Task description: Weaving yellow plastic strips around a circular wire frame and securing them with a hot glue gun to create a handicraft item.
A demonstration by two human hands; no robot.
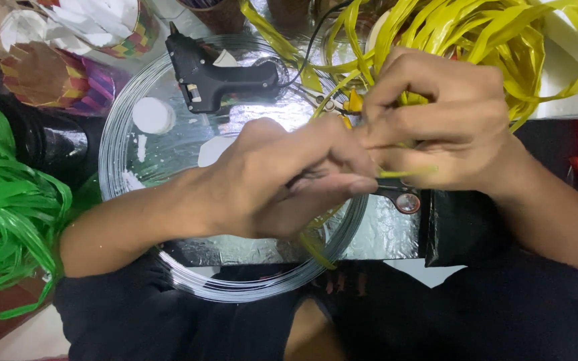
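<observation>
Both hands meet above the glass plate (128, 134): the left hand (282, 177) and right hand (436, 127) have fingers pinching a yellow strip (403, 173) tight, probably to fold it; the glue gun (219, 77) lies close.

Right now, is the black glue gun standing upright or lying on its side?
Lying on its side. The glue gun rests flat inside the wire coil, nozzle toward the top left, its whole side profile and handle visible from above.

Yellow plastic strips (476, 33) fill the far right; green strips (1, 194) lie at the left. The glue gun (215, 73) is black. The far-left woven baskets (55, 73) show a checked pattern of yellow, purple, red and green. A clear glass plate (122, 127) sits on silvery foil (389, 234).
</observation>
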